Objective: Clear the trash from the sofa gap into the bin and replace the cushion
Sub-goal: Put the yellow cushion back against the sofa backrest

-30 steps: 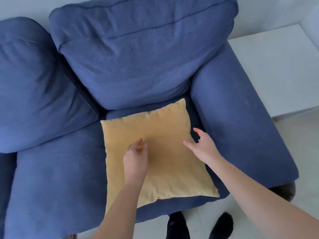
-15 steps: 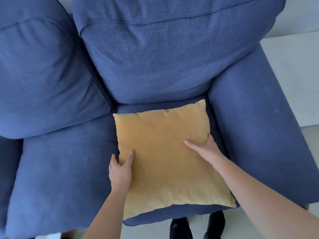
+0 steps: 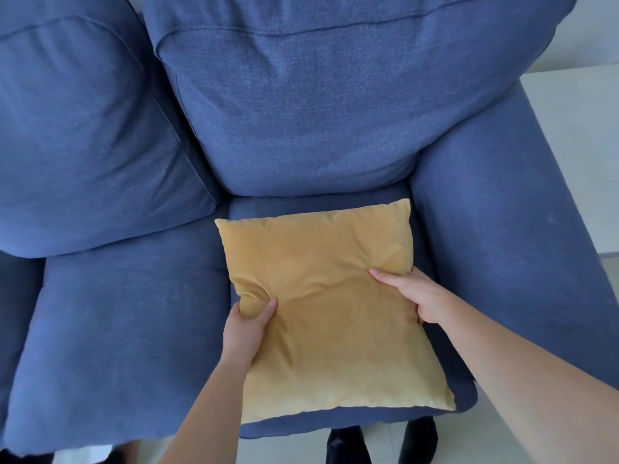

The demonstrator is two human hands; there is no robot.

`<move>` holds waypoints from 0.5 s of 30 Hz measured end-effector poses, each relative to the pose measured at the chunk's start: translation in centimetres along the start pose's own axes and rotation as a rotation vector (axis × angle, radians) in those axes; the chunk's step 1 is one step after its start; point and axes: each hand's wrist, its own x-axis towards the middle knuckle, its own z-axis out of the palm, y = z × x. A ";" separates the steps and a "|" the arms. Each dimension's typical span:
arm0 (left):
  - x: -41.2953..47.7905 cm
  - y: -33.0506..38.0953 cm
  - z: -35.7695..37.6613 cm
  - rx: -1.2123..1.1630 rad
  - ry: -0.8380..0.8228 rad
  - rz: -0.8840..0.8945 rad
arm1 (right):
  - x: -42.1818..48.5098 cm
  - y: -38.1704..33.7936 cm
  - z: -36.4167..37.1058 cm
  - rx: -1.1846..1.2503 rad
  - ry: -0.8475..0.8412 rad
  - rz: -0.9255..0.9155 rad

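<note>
No readable text, labels, brand marks, numbers or signs appear anywhere in this view; every visible surface is plain and unmarked.

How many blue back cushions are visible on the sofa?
2. One back cushion stands behind the yellow pillow; the other back cushion is at the left. More may lie beyond the frame's left edge.

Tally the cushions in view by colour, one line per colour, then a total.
Yellow cushion, gripped by left hand and right hand: 1
Blue back cushions: 2
Blue seat cushions: 2
Total: 5
</note>
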 end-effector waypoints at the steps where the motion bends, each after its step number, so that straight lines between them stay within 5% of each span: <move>1: -0.1 0.1 0.0 -0.005 0.005 0.003 | -0.2 -0.1 -0.2 0.004 -0.014 -0.017; 15: -6.4 7.7 -1.7 -0.243 0.024 0.316 | -6.2 -4.6 -3.4 0.112 0.063 -0.466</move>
